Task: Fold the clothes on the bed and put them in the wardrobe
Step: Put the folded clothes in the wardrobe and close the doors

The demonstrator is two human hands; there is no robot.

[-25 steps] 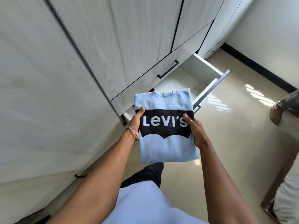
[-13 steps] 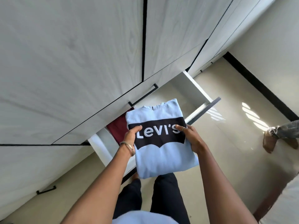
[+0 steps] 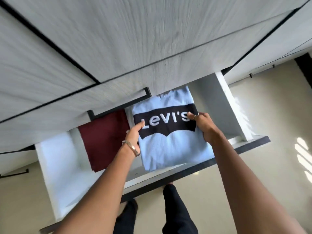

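Nearest the camera, 2 bare forearms are being extended from 6 o'clock toward the middle of the view, above dark trouser legs and a glossy beige floor. A folded light-blue sweatshirt is being held flat over the open drawer, its long axis running from about 6 o'clock to 12 o'clock, with the neckline pointing to 12 o'clock toward the wardrobe. Its knit is looking soft and matte, and a black panel with white raised lettering is being shown face up across the chest.

The left hand, with a metal bangle being worn at the wrist, is gripping the sweatshirt's edge at 9 o'clock, thumb laid on the black panel and the other fingers hidden beneath. The right hand is gripping the edge at 3 o'clock in the same way, thumb on top, with a ring being worn on 1 finger.

The drawer is being seen as a white, smooth-walled box with a dark front rim. Inside it, at 9 o'clock of the sweatshirt, a folded maroon garment is lying flat. Whether the sweatshirt is touching the drawer bottom cannot be told.

Farthest away, pale wood-grain wardrobe fronts with thin black gaps and a black bar handle are being blurred.
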